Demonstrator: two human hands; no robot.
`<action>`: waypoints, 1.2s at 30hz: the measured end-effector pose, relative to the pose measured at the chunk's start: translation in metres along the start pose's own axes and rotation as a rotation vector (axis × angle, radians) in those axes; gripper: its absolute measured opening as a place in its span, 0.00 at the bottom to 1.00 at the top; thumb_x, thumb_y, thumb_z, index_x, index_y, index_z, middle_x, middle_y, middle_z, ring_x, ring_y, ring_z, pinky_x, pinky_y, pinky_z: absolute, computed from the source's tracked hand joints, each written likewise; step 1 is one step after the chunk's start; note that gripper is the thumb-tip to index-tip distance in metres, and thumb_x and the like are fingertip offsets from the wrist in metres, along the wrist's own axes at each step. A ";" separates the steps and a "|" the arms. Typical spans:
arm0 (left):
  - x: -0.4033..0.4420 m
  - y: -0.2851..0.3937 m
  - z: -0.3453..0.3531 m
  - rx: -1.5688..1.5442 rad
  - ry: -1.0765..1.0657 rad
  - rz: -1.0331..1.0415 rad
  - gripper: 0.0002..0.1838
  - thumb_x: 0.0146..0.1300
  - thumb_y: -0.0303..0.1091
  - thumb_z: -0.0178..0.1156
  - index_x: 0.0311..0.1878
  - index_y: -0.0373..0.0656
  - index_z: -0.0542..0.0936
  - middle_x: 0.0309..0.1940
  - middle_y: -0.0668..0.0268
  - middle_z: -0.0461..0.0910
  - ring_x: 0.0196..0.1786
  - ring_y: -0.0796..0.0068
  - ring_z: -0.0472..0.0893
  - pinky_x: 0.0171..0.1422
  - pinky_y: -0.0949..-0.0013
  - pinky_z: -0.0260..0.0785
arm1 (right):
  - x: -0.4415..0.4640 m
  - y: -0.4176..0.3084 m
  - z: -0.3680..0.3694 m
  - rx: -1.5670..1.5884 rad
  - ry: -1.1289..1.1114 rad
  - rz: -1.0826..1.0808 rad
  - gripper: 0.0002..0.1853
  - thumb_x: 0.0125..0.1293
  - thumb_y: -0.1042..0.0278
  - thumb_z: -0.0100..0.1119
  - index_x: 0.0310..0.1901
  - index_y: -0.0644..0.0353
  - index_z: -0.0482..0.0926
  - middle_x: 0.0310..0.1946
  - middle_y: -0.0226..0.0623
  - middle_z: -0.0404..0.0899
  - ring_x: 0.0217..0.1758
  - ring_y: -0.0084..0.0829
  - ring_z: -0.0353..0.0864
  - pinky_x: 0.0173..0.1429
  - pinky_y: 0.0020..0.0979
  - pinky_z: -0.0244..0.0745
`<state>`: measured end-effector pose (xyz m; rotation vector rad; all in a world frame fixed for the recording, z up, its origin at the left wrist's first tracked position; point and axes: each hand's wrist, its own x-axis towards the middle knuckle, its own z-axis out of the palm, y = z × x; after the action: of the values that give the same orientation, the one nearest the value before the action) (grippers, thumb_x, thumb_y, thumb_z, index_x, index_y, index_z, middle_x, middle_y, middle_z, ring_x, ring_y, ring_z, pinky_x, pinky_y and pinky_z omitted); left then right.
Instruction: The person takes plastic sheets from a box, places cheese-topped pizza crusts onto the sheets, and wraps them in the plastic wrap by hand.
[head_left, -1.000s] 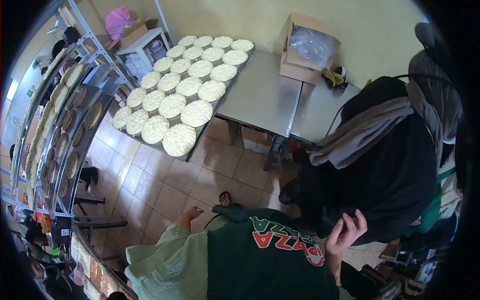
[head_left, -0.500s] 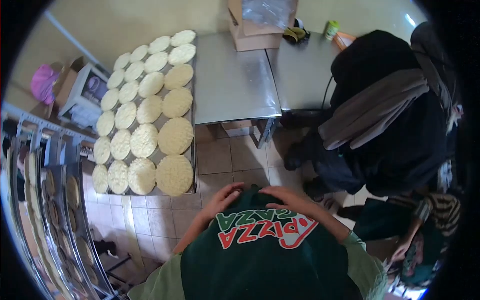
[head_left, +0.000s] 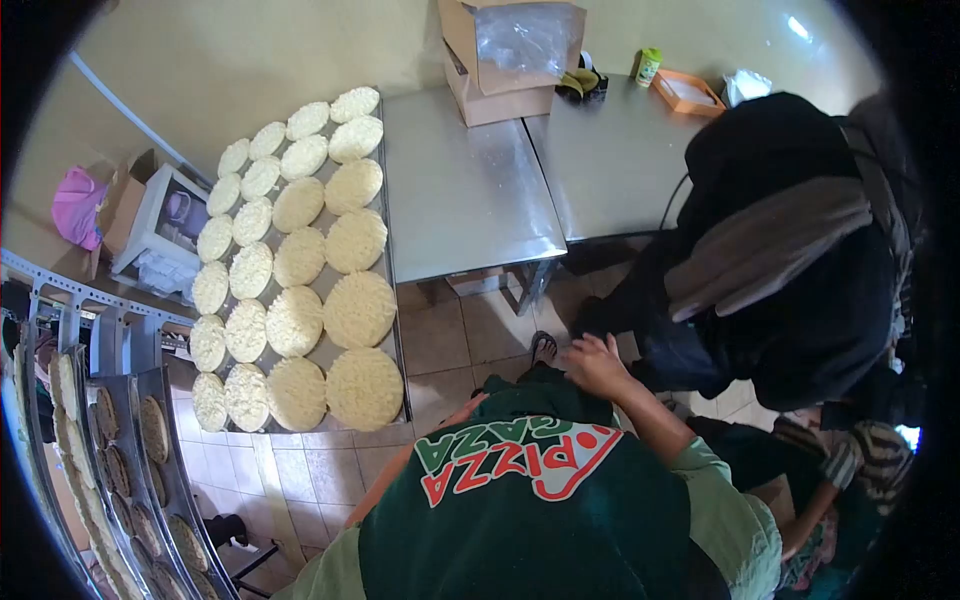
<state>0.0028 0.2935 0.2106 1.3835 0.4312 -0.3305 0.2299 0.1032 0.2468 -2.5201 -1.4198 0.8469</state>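
My right hand [head_left: 597, 366] is raised off the front of my dark green apron [head_left: 540, 540], its fingers apart and nothing seen in them. At the apron's other side my left hand [head_left: 458, 412] lies against the cloth with fingers stretched out; part of it is hidden by the apron. To my left, a large dark tray [head_left: 408, 405] bears rows of round pizza bases [head_left: 365, 388]. Some bases have a white crumbly topping, like the one at the far edge [head_left: 354, 104]; others in the near and right rows look plainer and tan. Neither hand touches them.
Metal tables [head_left: 460, 190] run along the wall, with a cardboard box [head_left: 495, 100], a green cup [head_left: 648, 66] and an orange tray [head_left: 688, 95]. A person in black [head_left: 790, 260] stands close on the right, another person [head_left: 850, 480] behind. A rack [head_left: 130, 350] holds more trays at left.
My right hand has lifted from the apron and moved right. My left hand has slid lower along the apron's side. The view has shifted, and the person in black has moved slightly.
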 end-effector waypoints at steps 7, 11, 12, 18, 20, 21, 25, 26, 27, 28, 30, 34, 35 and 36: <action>0.033 -0.037 -0.034 0.049 0.295 -0.025 0.23 0.67 0.41 0.48 0.61 0.38 0.65 0.54 0.58 0.72 0.56 0.68 0.71 0.59 0.68 0.62 | 0.102 0.013 -0.095 0.251 0.541 -0.281 0.09 0.58 0.66 0.55 0.37 0.60 0.79 0.33 0.43 0.79 0.37 0.43 0.79 0.46 0.38 0.71; 0.093 0.059 -0.037 0.190 0.395 0.172 0.20 0.65 0.39 0.51 0.56 0.38 0.69 0.50 0.56 0.74 0.52 0.67 0.74 0.54 0.67 0.66 | 0.131 0.034 -0.144 0.506 0.565 -0.133 0.08 0.59 0.69 0.53 0.36 0.62 0.80 0.26 0.42 0.79 0.28 0.34 0.78 0.36 0.32 0.72; 0.113 0.091 -0.040 0.256 0.433 0.206 0.19 0.64 0.39 0.52 0.55 0.39 0.70 0.49 0.56 0.74 0.50 0.66 0.75 0.53 0.67 0.67 | 0.139 0.039 -0.153 0.643 0.581 -0.121 0.08 0.61 0.70 0.52 0.37 0.63 0.79 0.24 0.40 0.77 0.25 0.29 0.77 0.34 0.28 0.71; 0.257 0.232 -0.054 0.768 0.454 0.731 0.15 0.61 0.38 0.55 0.47 0.39 0.74 0.41 0.54 0.76 0.46 0.57 0.76 0.49 0.62 0.67 | 0.170 0.064 -0.202 0.811 0.670 -0.299 0.07 0.62 0.73 0.52 0.40 0.63 0.77 0.28 0.41 0.76 0.27 0.30 0.77 0.31 0.25 0.71; 0.309 0.273 -0.068 0.859 0.509 0.754 0.15 0.61 0.41 0.54 0.45 0.40 0.74 0.40 0.53 0.76 0.44 0.54 0.75 0.49 0.60 0.67 | 0.182 0.083 -0.215 0.763 0.705 -0.367 0.07 0.61 0.75 0.53 0.40 0.62 0.77 0.32 0.41 0.77 0.30 0.31 0.77 0.33 0.26 0.72; 0.327 0.300 -0.073 0.936 0.550 0.721 0.16 0.62 0.42 0.54 0.44 0.39 0.74 0.40 0.54 0.77 0.44 0.53 0.76 0.49 0.59 0.67 | 0.187 0.094 -0.222 0.753 0.716 -0.355 0.07 0.61 0.75 0.52 0.40 0.62 0.77 0.32 0.41 0.77 0.30 0.32 0.77 0.34 0.27 0.72; 0.410 0.366 -0.107 1.124 0.762 0.646 0.18 0.59 0.46 0.55 0.37 0.36 0.73 0.37 0.52 0.78 0.41 0.51 0.77 0.46 0.55 0.68 | 0.191 0.122 -0.231 0.785 0.721 -0.256 0.07 0.61 0.75 0.52 0.39 0.62 0.77 0.33 0.40 0.77 0.32 0.32 0.78 0.36 0.27 0.72; 0.424 0.378 -0.109 1.150 0.851 0.710 0.18 0.58 0.45 0.57 0.36 0.36 0.73 0.35 0.51 0.78 0.40 0.51 0.77 0.45 0.54 0.68 | 0.191 0.128 -0.233 0.793 0.716 -0.236 0.07 0.61 0.75 0.52 0.39 0.62 0.78 0.33 0.40 0.78 0.32 0.32 0.78 0.37 0.27 0.72; 0.442 0.386 -0.112 1.129 0.936 0.739 0.19 0.57 0.44 0.58 0.37 0.35 0.73 0.35 0.51 0.78 0.39 0.52 0.77 0.45 0.55 0.69 | 0.192 0.133 -0.234 0.799 0.711 -0.218 0.07 0.61 0.75 0.52 0.39 0.62 0.78 0.33 0.40 0.78 0.33 0.32 0.79 0.37 0.26 0.72; 0.459 0.391 -0.112 1.106 1.025 0.763 0.19 0.57 0.43 0.59 0.39 0.34 0.74 0.36 0.51 0.77 0.39 0.53 0.78 0.45 0.57 0.69 | 0.192 0.136 -0.232 0.805 0.701 -0.202 0.07 0.61 0.75 0.52 0.39 0.62 0.78 0.33 0.40 0.78 0.33 0.32 0.79 0.37 0.26 0.72; 0.489 0.393 -0.118 0.852 1.106 0.771 0.19 0.56 0.40 0.61 0.41 0.32 0.74 0.37 0.51 0.77 0.38 0.55 0.78 0.44 0.60 0.71 | 0.190 0.140 -0.228 0.795 0.683 -0.167 0.07 0.61 0.75 0.52 0.40 0.62 0.78 0.33 0.40 0.78 0.34 0.31 0.79 0.38 0.25 0.72; 0.510 0.392 -0.119 -0.096 0.886 0.657 0.14 0.57 0.31 0.61 0.42 0.32 0.73 0.36 0.55 0.77 0.37 0.63 0.79 0.43 0.66 0.72 | 0.177 0.144 -0.221 0.824 0.655 -0.050 0.07 0.61 0.75 0.52 0.40 0.62 0.78 0.32 0.39 0.79 0.35 0.31 0.79 0.40 0.25 0.72; 0.504 0.388 -0.117 -0.336 0.790 0.609 0.13 0.57 0.29 0.61 0.42 0.33 0.73 0.36 0.57 0.77 0.37 0.65 0.79 0.43 0.68 0.72 | 0.175 0.144 -0.220 0.856 0.643 -0.018 0.07 0.61 0.75 0.52 0.40 0.62 0.78 0.32 0.39 0.79 0.35 0.31 0.79 0.40 0.26 0.72; 0.481 0.396 -0.108 -0.535 0.754 0.670 0.11 0.57 0.25 0.60 0.43 0.36 0.73 0.35 0.64 0.76 0.37 0.72 0.78 0.43 0.69 0.73 | 0.179 0.143 -0.220 0.901 0.623 -0.005 0.07 0.61 0.75 0.52 0.40 0.62 0.78 0.32 0.39 0.78 0.35 0.31 0.79 0.41 0.26 0.72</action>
<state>0.5997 0.4767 0.3108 1.0017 0.5802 0.8310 0.5249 0.2062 0.3049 -1.8138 -0.6253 0.4583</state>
